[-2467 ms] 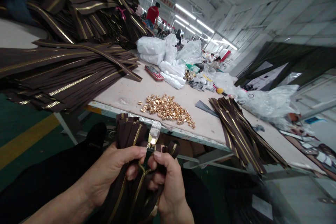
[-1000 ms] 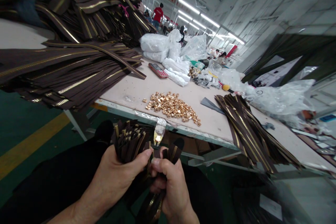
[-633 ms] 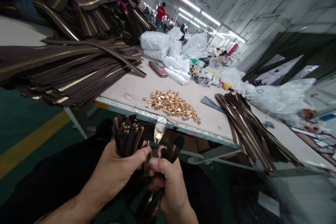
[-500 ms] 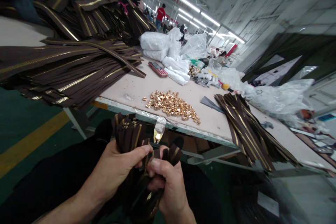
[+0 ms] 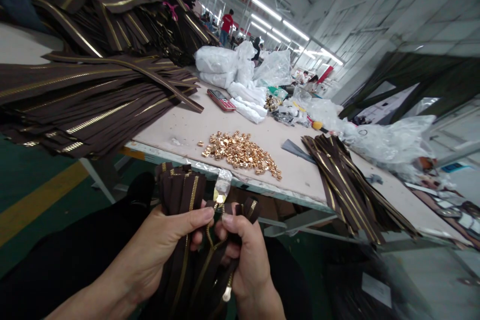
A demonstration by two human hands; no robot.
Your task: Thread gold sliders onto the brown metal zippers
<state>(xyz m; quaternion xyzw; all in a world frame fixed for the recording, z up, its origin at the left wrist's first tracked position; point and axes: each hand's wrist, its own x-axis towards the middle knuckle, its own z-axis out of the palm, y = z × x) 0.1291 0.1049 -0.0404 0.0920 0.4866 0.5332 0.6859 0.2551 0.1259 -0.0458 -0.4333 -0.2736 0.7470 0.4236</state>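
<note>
My left hand [image 5: 170, 235] is closed around a bundle of dark brown zipper tapes [image 5: 180, 187] with gold teeth. Between its thumb and fingers it also pinches one side of a split zipper tape [image 5: 210, 245]. The other side of that tape is pinched by my right hand [image 5: 245, 245], which has more zipper tape ends [image 5: 249, 207] sticking out above it. Just above my thumbs, a gold-coloured metal piece [image 5: 220, 195] is fixed at the table edge under clear tape, and the split tape's ends are up against it. A zipper slider with a pull [image 5: 227, 293] hangs below my right hand.
Gold zipper sliders [image 5: 240, 152] lie heaped on the table [image 5: 180, 132] near its front edge. Big stacks of zipper tapes [image 5: 93, 95] fill the left, another bundle [image 5: 345, 185] hangs over the edge at right. A red phone [image 5: 221, 100] and plastic bags [image 5: 217, 62] sit behind.
Both hands have brought the split tape's ends up to the metal piece at the table edge. The slider below my right hand has come into view. The camera view has shifted slightly.
</note>
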